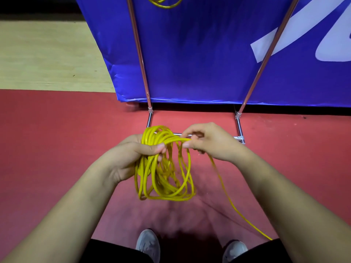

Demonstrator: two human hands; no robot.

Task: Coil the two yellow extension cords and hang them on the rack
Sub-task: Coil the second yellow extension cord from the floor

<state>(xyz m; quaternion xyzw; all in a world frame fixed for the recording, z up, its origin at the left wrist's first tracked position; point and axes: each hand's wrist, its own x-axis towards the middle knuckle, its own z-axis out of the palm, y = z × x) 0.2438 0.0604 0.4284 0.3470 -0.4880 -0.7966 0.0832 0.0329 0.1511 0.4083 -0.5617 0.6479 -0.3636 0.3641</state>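
Coil point(163, 168) hangs from my left hand point(133, 154), fingers point(156, 148) clenched round its top, right hand point(210, 143) pinching its newest turn, loose tail point(237, 209) trailing to the floor point(57, 149) before the rack point(239, 128); I judge a snagged tail could tug loops free.

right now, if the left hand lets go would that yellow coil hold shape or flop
Probably floppy: the coil sags in uneven loops below the left hand. Likely light, since one grip carries it. The tail past the right hand may drag.
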